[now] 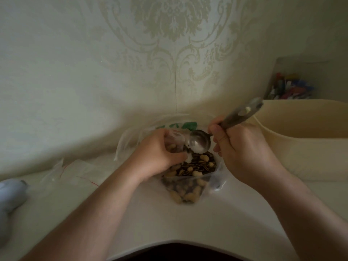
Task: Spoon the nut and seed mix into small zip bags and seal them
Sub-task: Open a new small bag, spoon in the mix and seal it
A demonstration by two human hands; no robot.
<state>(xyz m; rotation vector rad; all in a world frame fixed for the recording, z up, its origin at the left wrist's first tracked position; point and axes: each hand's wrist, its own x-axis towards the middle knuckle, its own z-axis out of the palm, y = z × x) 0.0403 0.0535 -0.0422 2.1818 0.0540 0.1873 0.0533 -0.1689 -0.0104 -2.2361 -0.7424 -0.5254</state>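
Note:
A large clear bag [131, 136] with green print lies open on the white table, holding the nut and seed mix [195, 164]. My left hand [156, 153] grips a small zip bag [175, 142] with some nuts inside, held over the mix. My right hand [243, 149] holds a metal spoon [199, 142] by its handle; the bowl is tipped at the small bag's mouth. In front of the mix lies a filled small zip bag [186, 191].
Empty small zip bags [75, 170] with red seal lines lie to the left. A cream plastic tub [305, 136] stands at the right, with a clear container of coloured items [291, 85] behind it. A pale grey object [9, 196] sits at the far left. A patterned wall is close behind.

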